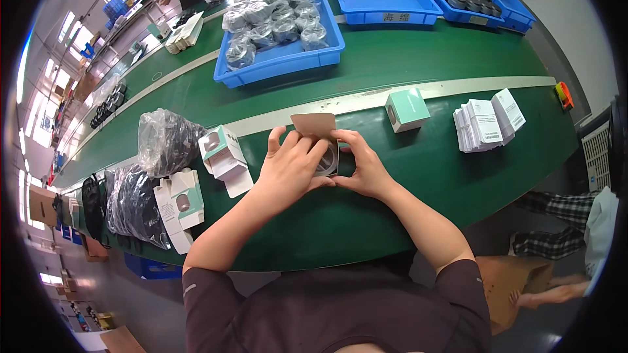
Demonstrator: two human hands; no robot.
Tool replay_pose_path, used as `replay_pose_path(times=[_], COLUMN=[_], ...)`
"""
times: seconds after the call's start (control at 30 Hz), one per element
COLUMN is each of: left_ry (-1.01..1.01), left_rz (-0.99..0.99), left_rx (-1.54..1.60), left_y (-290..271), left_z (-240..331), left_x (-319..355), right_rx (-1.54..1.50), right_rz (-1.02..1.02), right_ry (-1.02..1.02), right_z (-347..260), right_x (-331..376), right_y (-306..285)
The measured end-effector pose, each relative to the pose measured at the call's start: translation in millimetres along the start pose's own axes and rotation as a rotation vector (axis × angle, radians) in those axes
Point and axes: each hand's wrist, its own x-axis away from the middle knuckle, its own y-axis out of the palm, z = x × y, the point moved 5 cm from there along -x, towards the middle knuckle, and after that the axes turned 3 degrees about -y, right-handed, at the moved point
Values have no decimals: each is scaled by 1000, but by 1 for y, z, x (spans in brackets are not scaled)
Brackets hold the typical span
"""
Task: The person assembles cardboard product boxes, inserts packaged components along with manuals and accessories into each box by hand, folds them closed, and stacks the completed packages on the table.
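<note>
Head view: open box (pixel 322 131) between left grip (pixel 292 165) and right grip (pixel 367 168), in from desk's (pixel 432 189) near edge, far flap (pixel 313 122) raised; clear-wrapped item (pixel 328 162) inside, nearer left grip, fingers bent over opening, hold unclear. Right grip pinches box's right side.

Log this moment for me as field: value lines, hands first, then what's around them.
Left hand: fingers at the opening of a small cardboard box with raised brownish flap
Right hand: around the same box's right side
Box contents: greyish rounded item, partly hidden
Left side: open white-and-green cardboard box
Right side: green-and-white cube-like box, then stacked white printed papers
Beyond: blue plastic tray of clear-bagged, round grey items
</note>
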Motion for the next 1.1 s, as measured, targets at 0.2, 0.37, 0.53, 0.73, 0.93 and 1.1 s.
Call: replay_pose_path(times=[0.2, 0.37, 0.53, 0.73, 0.93, 1.1], left_ry=[25, 45, 58, 3, -186, -410], left_rz=[138, 73, 234, 473, 620, 683], left_rx=[-85, -28, 88, 123, 128, 58], left_y=[-7, -2, -15, -41, -75, -101], left_z=[8, 6, 10, -6, -53, -101], left_x=[13, 7, 6, 26, 54, 91], right_rx=[8, 30, 16, 21, 11, 13], right_rz=[12, 15, 20, 12, 22, -6], right_ry=[-34, -59, -80, -69, -27, -16], right_z=[-3, 0, -2, -5, 2, -4], right_x=[-5, -2, -2, -4, 0, -3], right_y=[1, 0, 1, 4, 2, 7])
